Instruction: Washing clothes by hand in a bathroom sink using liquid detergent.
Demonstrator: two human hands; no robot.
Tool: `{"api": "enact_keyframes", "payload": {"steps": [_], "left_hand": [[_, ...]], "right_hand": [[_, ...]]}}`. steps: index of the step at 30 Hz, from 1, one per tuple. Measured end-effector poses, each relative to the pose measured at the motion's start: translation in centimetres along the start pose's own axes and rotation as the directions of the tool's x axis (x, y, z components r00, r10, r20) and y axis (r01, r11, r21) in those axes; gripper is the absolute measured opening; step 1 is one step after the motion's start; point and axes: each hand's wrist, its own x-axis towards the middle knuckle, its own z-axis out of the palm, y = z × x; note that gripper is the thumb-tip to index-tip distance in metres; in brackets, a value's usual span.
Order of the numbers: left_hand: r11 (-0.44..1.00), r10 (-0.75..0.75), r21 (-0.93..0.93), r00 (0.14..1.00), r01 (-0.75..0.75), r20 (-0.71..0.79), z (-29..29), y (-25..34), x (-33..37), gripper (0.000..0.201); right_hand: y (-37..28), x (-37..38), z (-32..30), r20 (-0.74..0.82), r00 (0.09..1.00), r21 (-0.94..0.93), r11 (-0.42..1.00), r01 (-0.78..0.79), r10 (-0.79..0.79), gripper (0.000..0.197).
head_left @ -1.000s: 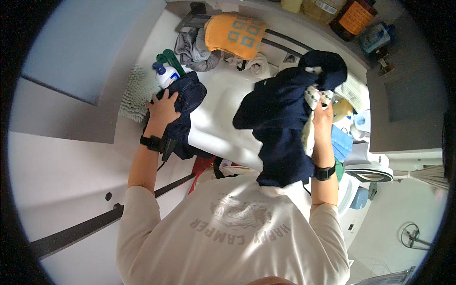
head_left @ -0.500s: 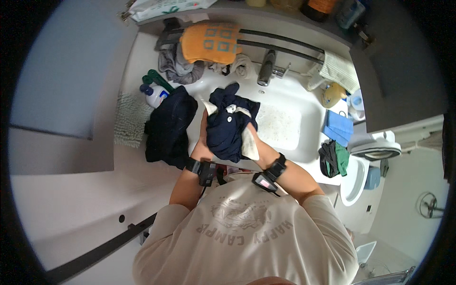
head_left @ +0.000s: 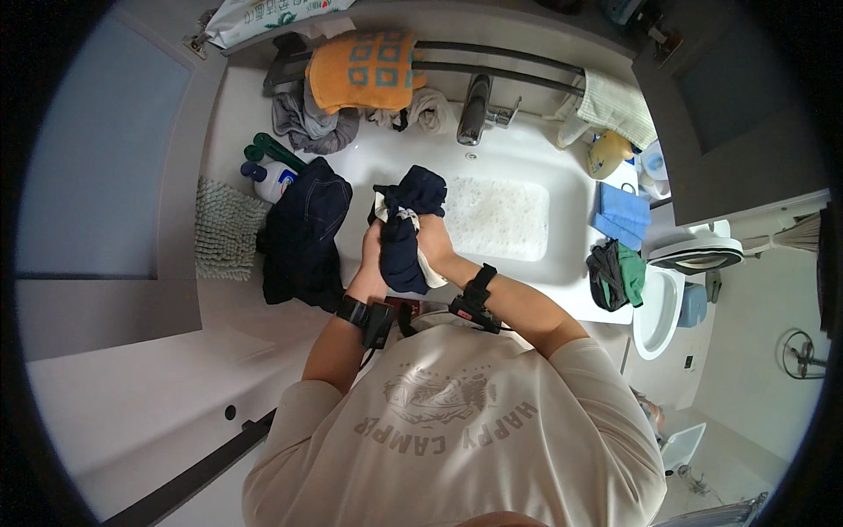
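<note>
Over the white sink [head_left: 571, 228], near its 8 o'clock edge, the left hand [head_left: 372, 253] and right hand [head_left: 434, 239] curl closed around a bunched navy garment [head_left: 401, 262]. From that bundle, dark clothing [head_left: 303, 233] crowds 9 o'clock, the faucet [head_left: 474, 110] stands at 1, and the foam-specked basin [head_left: 500, 220] gives room toward 3, bounded by blue cloths [head_left: 623, 211].
</note>
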Motion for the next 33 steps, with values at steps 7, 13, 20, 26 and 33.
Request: {"api": "enact_keyframes", "payload": {"steps": [7,13,20,26,33], "left_hand": [[0.967,0.140,0.229,0.984,-0.111,-0.113,-0.4,1.3,2.0,0.030],[0.492,0.735,0.831,0.636,-0.260,-0.236,3.5,7.2,-0.1,0.036],[0.318,0.859,0.948,0.430,-0.022,-0.278,-2.3,14.7,-1.3,0.060],[0.021,0.842,0.939,0.501,0.345,-0.202,-11.4,13.5,2.8,0.051],[-0.162,0.915,0.875,0.402,0.455,-0.040,-9.5,11.0,4.6,0.029]], "right_hand": [[-3.0,1.0,-3.9,0.136,0.987,-0.255,0.959,0.124,-0.091,0.021],[-2.4,4.4,-7.1,-0.052,0.998,0.328,0.943,0.053,-0.037,0.026],[7.9,11.5,-18.5,-0.345,0.938,-0.294,0.950,-0.110,0.002,0.036],[6.7,16.4,-19.6,-0.232,0.969,-0.382,0.909,-0.167,0.081,0.041],[7.3,18.2,-20.0,-0.166,0.986,-0.565,0.821,-0.081,-0.016,0.044]]}}
